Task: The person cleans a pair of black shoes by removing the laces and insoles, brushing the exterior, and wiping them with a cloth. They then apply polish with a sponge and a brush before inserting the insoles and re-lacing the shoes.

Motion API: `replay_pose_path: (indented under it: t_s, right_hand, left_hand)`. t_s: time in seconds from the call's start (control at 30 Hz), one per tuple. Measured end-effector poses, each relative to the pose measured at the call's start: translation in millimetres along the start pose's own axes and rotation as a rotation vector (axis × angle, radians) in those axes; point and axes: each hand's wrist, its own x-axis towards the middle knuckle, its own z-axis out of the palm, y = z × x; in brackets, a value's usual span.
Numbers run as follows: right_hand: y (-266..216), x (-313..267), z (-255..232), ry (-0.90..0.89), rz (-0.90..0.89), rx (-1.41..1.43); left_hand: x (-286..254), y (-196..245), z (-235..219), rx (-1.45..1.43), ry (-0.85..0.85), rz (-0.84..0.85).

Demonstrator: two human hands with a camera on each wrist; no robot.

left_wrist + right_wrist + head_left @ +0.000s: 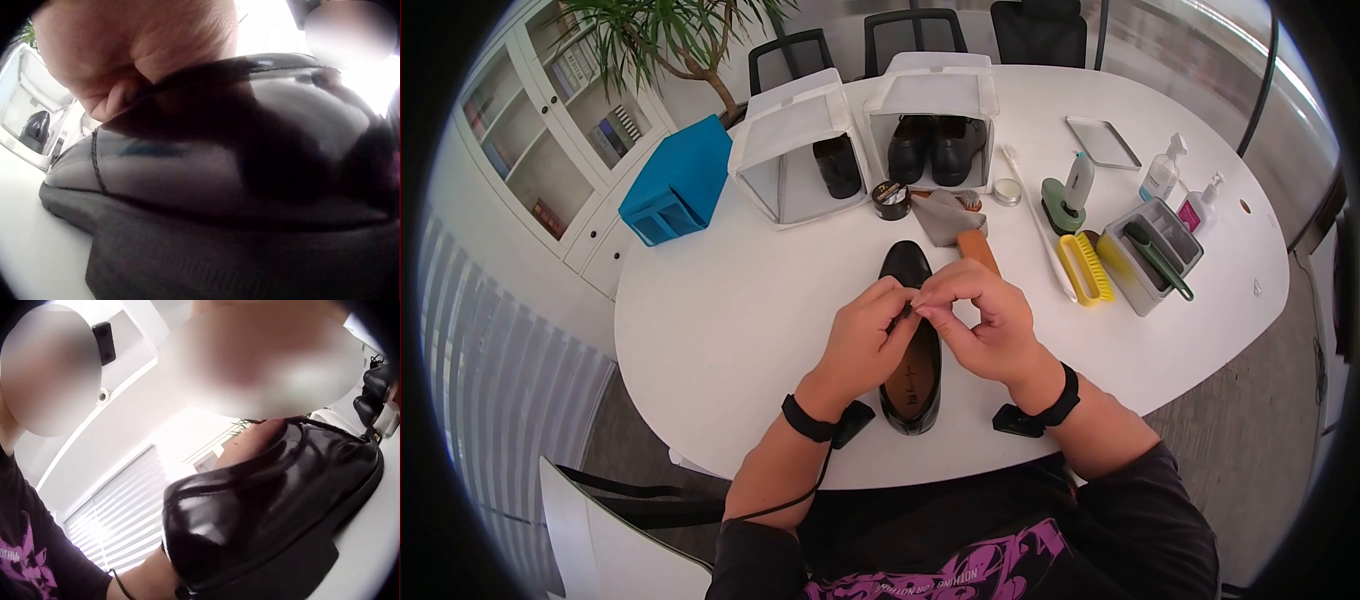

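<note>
A glossy black leather shoe [905, 262] sits upright on the white table, toe pointing away from me, its brown insole [912, 378] showing. Over its lacing my left hand [862, 335] and right hand [983, 318] meet, each with thumb and index finger pinched together. They pinch at the shoelace, which the fingertips mostly hide; I cannot tell how it runs between them. The left wrist view has the shoe's shiny side [187, 162] close up, with the left hand bent over its top edge. Its heel end [219, 519] fills the lower right wrist view.
Beyond the shoe lie a grey cloth [945, 215], a dark round tin [891, 199] and two clear-fronted boxes holding black shoes [930, 150]. At right are a yellow brush [1084, 268], a long white-handled brush [1040, 225], a grey caddy [1135, 265] and bottles [1165, 168].
</note>
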Motion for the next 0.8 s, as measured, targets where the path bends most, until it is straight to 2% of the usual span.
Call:
replay_pose_path:
  t_s: [0.1, 0.23, 0.3, 0.43, 0.5, 0.53, 0.6, 0.7, 0.8]
  right_hand:
    - [-8, 9, -2, -0.015, 0.095, -0.136]
    - [6, 6, -2, -0.012, 0.229, -0.057]
    - [7, 5, -13, -0.221, 0.197, -0.317]
    - [6, 5, -13, -0.229, 0.218, -0.373]
    - [2, 5, -10, -0.210, 0.385, -0.245]
    - [4, 5, -10, -0.211, 0.384, -0.244]
    - [10, 3, -9, -0.171, 0.269, -0.335]
    - [9, 7, -10, -0.124, 0.302, -0.220]
    - [5, 9, -14, -0.084, 0.318, -0.308]
  left_hand:
    - [0, -2, 0, -0.029, 0.011, -0.004]
    - [1, 4, -1, -0.108, -0.012, -0.044]
    - [1, 5, -7, -0.072, -0.041, -0.049]
    - [-1, 0, -6, -0.041, -0.035, -0.041]
    - [-1, 1, -3, -0.061, 0.010, -0.028]
    - [-1, 2, -2, -0.082, 0.054, -0.017]
    - [-1, 3, 0, -0.069, 0.080, -0.021]
    - [-3, 2, 2, -0.067, 0.139, -0.058]
    - [-3, -9, 6, -0.144, 0.209, -0.088]
